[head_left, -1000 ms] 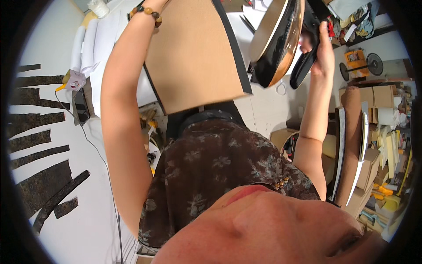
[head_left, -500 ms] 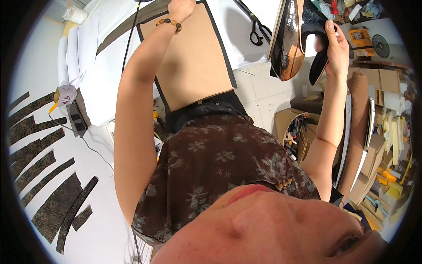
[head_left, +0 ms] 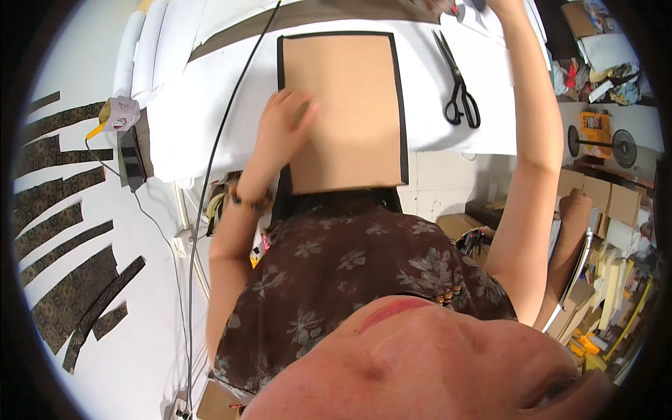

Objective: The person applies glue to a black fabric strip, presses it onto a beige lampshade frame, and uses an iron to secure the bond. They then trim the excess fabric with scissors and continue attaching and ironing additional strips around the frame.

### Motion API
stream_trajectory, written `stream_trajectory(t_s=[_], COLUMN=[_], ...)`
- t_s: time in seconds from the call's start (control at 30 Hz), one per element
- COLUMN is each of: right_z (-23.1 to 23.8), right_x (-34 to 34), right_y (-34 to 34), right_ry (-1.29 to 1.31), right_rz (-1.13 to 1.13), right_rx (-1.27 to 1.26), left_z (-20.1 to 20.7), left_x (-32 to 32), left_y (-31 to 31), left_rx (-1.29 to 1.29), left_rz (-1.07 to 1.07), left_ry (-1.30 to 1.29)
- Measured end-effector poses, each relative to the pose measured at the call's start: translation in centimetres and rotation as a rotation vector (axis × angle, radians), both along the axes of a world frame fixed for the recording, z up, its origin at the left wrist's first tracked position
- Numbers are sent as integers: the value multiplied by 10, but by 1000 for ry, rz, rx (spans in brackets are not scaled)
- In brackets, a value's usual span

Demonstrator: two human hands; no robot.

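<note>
While the left hand (head_left: pixel 283 126) lies flat and released on the tan board (head_left: pixel 346 112), fingers spread at its nine o'clock edge, the board rests on dark fabric (head_left: pixel 280 63) atop the white counter (head_left: pixel 189 119). Black scissors (head_left: pixel 458 91) lie at three o'clock of the board. At one o'clock the right hand (head_left: pixel 448 5) is cut off by the rim; whether it grips anything I cannot tell

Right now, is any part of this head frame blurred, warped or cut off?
Head view: left hand slightly motion-blurred on the sharp tan board; scissors crisp; right hand cropped by the top rim; white table brightly lit; edges bow near the rim.
</note>
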State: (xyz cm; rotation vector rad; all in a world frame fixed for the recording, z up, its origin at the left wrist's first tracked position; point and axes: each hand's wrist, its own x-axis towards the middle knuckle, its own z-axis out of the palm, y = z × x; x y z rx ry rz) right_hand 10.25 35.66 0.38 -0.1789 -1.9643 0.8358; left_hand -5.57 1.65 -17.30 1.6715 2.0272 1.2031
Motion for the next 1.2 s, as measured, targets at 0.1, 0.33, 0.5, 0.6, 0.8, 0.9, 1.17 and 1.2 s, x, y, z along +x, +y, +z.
stream_trajectory(t_s=[0.1, 0.33, 0.5, 0.6, 0.8, 0.9, 1.17, 1.2], right_z=[22, 3, -20, -45, -62, -65, -77, -66], right_x=[-90, -225, -253, -281, -248, -199, -61, -49], right_y=[51, 102, 142, 167, 120, 56, -70, -78], right_ry=[-299, -775, -900, -959, -467, -435, -517, -449], right_rz=[139, 138, 82, -19, -469, -217, 303, 345], right_rx=[64, 417, 576, 599, 1038, 675, -185, -315], left_z=[-14, -49, -70, -71, -73, -61, 3, 15], left_x=[6, 20, 19, 20, 28, 33, 31, 27], left_y=[-53, -109, -107, -100, -102, -101, -106, -109], left_rx=[36, -176, -285, -292, -240, -99, 49, -8], left_rz=[289, 532, 392, 345, 249, 180, 46, 22], left_ry=[-222, -624, -840, -967, -1131, -1159, -723, -663])
